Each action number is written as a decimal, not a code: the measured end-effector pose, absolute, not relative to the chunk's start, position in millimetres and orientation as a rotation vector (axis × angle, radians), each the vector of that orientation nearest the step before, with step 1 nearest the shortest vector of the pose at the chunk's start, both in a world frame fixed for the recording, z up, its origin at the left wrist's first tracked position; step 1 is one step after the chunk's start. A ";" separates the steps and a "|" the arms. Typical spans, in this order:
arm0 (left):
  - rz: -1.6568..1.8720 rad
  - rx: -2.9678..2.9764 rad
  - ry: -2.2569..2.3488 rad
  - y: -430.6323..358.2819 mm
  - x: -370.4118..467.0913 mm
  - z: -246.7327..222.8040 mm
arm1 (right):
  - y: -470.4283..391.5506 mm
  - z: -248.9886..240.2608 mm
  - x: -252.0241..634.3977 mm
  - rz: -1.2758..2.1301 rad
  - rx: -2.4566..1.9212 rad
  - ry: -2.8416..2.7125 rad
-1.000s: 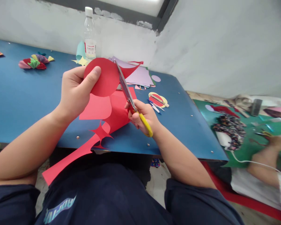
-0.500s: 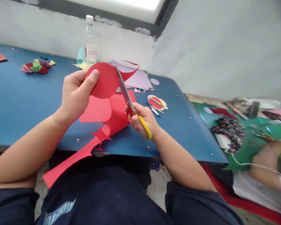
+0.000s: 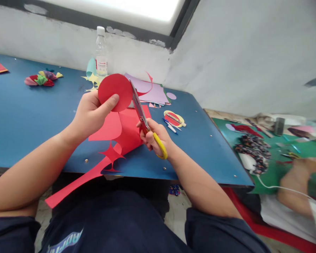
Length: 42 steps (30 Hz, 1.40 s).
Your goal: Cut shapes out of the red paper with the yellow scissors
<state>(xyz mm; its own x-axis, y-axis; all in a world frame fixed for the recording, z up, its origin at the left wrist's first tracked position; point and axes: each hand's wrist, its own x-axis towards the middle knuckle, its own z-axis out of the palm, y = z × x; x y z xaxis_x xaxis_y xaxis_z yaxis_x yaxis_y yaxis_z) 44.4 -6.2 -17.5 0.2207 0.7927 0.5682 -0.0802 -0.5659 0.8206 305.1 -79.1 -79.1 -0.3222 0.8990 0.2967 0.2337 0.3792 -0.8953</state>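
A round red paper (image 3: 114,86) is pinched in my left hand (image 3: 93,112), thumb on top. My right hand (image 3: 156,137) grips yellow-handled scissors (image 3: 140,107), whose blades point up at the disc's right edge. From behind the blades a thin curved red strip (image 3: 149,86) sticks out to the right. Below my hands lie red sheets (image 3: 131,128) on the blue table (image 3: 200,154). A red offcut (image 3: 81,182) with pointed ends hangs over the table's front edge.
Behind stand a clear bottle (image 3: 101,52) and lilac sheets (image 3: 143,88). Pens (image 3: 171,125) lie right, near a yellow-and-red oval (image 3: 173,118). Colourful paper pieces (image 3: 43,78) sit left. Another person's arm (image 3: 296,182) rests by a green table (image 3: 274,147).
The red disc has turned and my left thumb now lies further onto it. The thin strip has swung more upright. My right hand and the scissors have shifted slightly left in view.
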 end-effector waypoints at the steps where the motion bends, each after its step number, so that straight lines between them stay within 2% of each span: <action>1: 1.416 1.733 0.671 -8.5 44.8 -15.7 | -78.9 -79.3 305.0 0.979 -0.992 -1.783; 10: 1.293 1.706 0.736 -18.2 47.7 -10.0 | -80.3 -77.4 305.6 0.980 -0.989 -1.774; 42: 1.491 1.676 0.583 -3.3 45.0 -23.6 | -80.7 -72.2 305.5 0.904 -1.044 -1.772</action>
